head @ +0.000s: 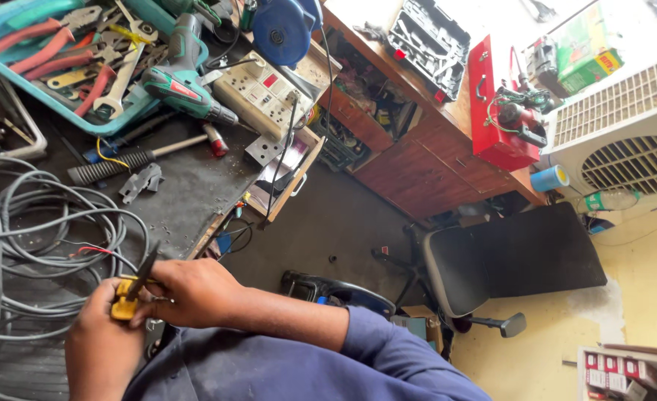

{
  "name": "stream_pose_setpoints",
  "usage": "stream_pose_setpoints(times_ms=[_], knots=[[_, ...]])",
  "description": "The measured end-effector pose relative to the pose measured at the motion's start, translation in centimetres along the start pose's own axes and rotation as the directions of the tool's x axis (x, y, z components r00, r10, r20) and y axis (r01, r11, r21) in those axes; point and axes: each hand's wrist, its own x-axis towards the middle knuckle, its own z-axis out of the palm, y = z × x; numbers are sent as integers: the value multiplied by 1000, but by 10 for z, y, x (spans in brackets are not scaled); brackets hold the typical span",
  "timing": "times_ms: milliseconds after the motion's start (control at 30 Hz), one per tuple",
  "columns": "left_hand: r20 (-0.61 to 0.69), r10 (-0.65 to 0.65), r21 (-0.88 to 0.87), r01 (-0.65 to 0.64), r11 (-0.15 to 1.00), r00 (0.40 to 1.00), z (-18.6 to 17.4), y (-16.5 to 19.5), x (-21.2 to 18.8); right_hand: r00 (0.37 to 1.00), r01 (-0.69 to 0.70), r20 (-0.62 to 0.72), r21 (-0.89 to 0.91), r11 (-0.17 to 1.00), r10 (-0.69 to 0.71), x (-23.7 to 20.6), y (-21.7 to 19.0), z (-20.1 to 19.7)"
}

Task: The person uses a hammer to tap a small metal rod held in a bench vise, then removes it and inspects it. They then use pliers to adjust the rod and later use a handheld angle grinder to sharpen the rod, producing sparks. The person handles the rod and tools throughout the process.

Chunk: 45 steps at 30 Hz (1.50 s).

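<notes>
Two hands low at bench edge: left hand (102,345) gripping yellow plug (125,304), right hand (191,292) closed w/ black tool (144,271).

Glossy yellow plastic plug (125,306), matt grey rubbery cable (24,223), scuffed dark workbench (187,186), polished brown wooden cabinet (425,160).

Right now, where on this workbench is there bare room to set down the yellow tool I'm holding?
One bare patch of dark bench top lies between the hammer, the white power strip and the bench edge. The grey cable coil crowds the near side beside your left hand and right hand; the blue tool tray and green drill fill the far side.
</notes>
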Motion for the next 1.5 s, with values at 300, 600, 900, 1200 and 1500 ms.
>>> stream_pose_setpoints(times_ms=[300,600,900,1200,1500], knots=[[83,169,233,-185,955,982,-26,-13,-21,971,-234,76,122,964,226,-31,-33,19],[67,151,200,-162,966,986,-35,-37,-35,967,-252,40,4,968,252,-40,-22,68],[-66,118,79,-113,990,991,-22,-57,-53,992,-80,-99,-1,997,79,-53,-17,94],[-167,166,50,-160,986,972,-20,-55,-66,991,-77,-116,-107,991,65,-55,-26,89],[-420,10,-389,-190,901,908,-2,-51,-45,946,-104,-320,-139,985,54,-39,-17,90]])
